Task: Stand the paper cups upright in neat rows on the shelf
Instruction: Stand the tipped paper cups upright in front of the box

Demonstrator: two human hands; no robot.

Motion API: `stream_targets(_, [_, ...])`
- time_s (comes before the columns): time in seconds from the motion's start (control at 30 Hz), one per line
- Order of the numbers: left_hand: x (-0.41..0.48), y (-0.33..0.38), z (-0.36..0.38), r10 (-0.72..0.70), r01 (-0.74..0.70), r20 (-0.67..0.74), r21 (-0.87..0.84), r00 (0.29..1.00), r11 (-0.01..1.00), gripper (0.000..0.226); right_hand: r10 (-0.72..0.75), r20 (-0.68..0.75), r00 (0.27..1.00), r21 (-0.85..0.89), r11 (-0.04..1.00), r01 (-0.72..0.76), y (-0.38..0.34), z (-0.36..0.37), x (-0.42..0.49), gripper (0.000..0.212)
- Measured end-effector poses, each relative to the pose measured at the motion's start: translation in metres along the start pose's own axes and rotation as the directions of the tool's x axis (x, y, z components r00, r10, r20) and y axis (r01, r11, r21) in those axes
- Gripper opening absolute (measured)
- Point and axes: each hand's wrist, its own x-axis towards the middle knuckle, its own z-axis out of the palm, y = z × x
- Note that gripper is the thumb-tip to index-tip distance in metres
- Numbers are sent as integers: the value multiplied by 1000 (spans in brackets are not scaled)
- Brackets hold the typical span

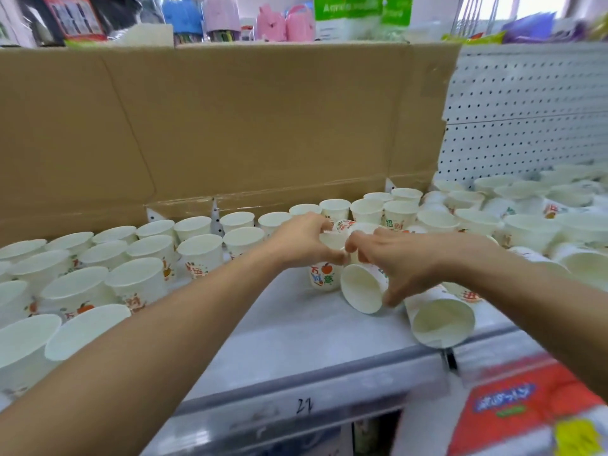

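On shelf (296,327): left hand (304,240) grips upright cup (324,276); right hand (406,261) grips toppled cup (362,289), mouth facing camera.

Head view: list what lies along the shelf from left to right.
Rows of upright cups → left grip holding a printed cup → right grip holding a tipped cup → second fallen cup → jumbled cups.
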Motion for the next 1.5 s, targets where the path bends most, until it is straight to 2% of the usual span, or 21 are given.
stream_targets(0.1, [-11, -10, -10, -19, 19, 0, 27, 1000, 999, 46, -30, -62, 998, -23, 999, 29, -1, 13, 5, 87])
stream_targets(0.17, [-22, -20, -21, -16, 17, -3, 63, 1000, 998, 49, -105, -114, 988, -90, 991, 95, -7, 18, 9, 86])
stream_targets(0.23, [-36, -31, -36, -20, 20, -6, 83, 1000, 996, 56, -192, -165, 967, -187, 969, 161, -15, 20, 14, 79])
stream_targets(0.3, [-52, -45, -52, -46, 46, -2, 67, 999, 997, 60, -242, -210, 947, -197, 960, 201, -23, 19, 20, 72])
stream_targets(0.37, [-68, -62, -66, -87, 87, 1, 46, 996, 995, 59, -232, -269, 935, -54, 973, 226, -30, 16, 27, 73])
stream_targets(0.4, [-76, -69, -72, -111, 111, 0, 41, 994, 993, 60, -197, -304, 932, 96, 967, 235, -35, 14, 30, 77])
stream_targets(0.47, [-88, -83, -81, -153, 153, -10, 46, 988, 987, 62, -82, -379, 922, 426, 869, 253, -51, 8, 38, 83])
stream_targets(0.5, [-93, -89, -84, -169, 170, -13, 43, 986, 985, 64, -37, -403, 915, 529, 806, 265, -60, 6, 43, 82])
stream_targets(0.6, [-100, -100, -85, -211, 211, -20, 20, 977, 977, 66, 10, -385, 923, 617, 746, 249, -87, 6, 60, 81])
stream_targets(0.77, [-100, -112, -79, -230, 231, -27, 53, 973, 972, 69, 53, -348, 936, 570, 805, 167, -111, 10, 78, 82])
stream_targets(0.97, [-99, -114, -74, -204, 203, -9, 119, 979, 972, 76, 47, -325, 945, 559, 815, 152, -116, 17, 82, 91])
stream_targets(1.1, [-101, -111, -81, -220, 220, -17, 87, 975, 972, 75, 65, -342, 937, 536, 833, 137, -113, 20, 72, 96])
stream_targets(1.17, [-104, -104, -83, -170, 183, -124, 103, 978, 978, 67, 86, -398, 913, 505, 851, 140, -111, 19, 60, 91])
stream_targets(1.23, [-107, -91, -78, -49, 79, -226, 128, 973, 989, 55, 101, -470, 877, 497, 851, 168, -111, 18, 43, 79])
stream_targets(1.33, [-106, -69, -61, 78, -43, -163, 211, 984, 977, 39, 104, -558, 824, 451, 871, 196, -107, 22, 13, 60])
stream_targets(1.43, [-97, -54, -46, 100, -50, -92, 437, 991, 898, 24, 138, -623, 770, 384, 911, 148, -85, 27, -16, 52])
stream_targets(1.5, [-93, -51, -44, 96, -36, -103, 478, 990, 877, 18, 187, -633, 751, 364, 928, 76, -67, 27, -30, 51])
